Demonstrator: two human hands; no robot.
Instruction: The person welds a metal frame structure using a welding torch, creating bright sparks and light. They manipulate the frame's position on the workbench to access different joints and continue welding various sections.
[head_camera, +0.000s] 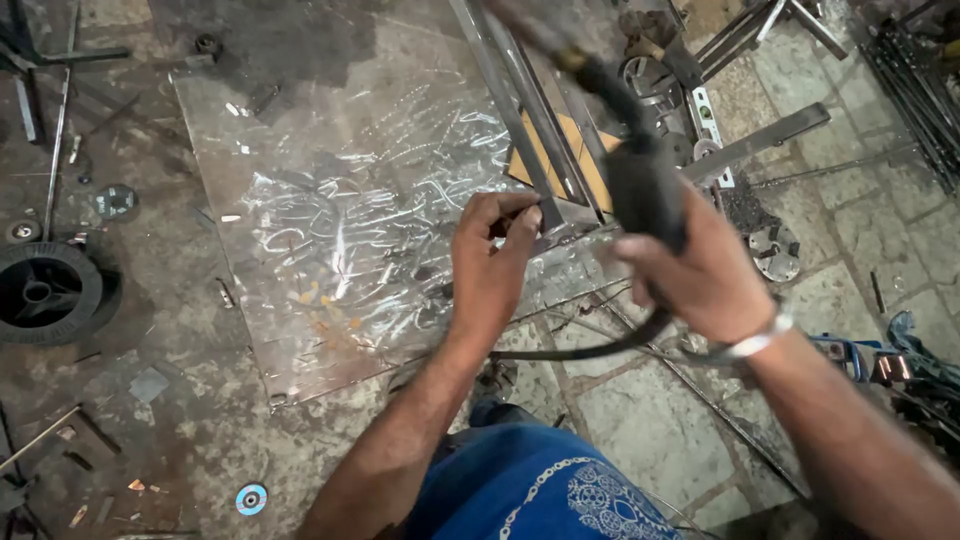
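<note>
My left hand (492, 262) pinches the lower corner of a steel frame (530, 120) of square tubes that rests on a scratched metal sheet (340, 230) on the floor. My right hand (700, 275) is closed around the black handle of a welding torch (640, 185), blurred, held just right of the frame's corner. The torch's black cable (590, 348) loops back under my right wrist, which wears a metal bangle. My knee in blue cloth sits at the bottom middle.
A black wheel (45, 292) lies at the left edge. Cutting discs (251, 498) and metal scraps dot the stone floor. A flat steel bar (760, 140), a spirit level (708, 122) and bundled rods (915, 80) lie at the right. Blue clamps (865, 362) sit by my right forearm.
</note>
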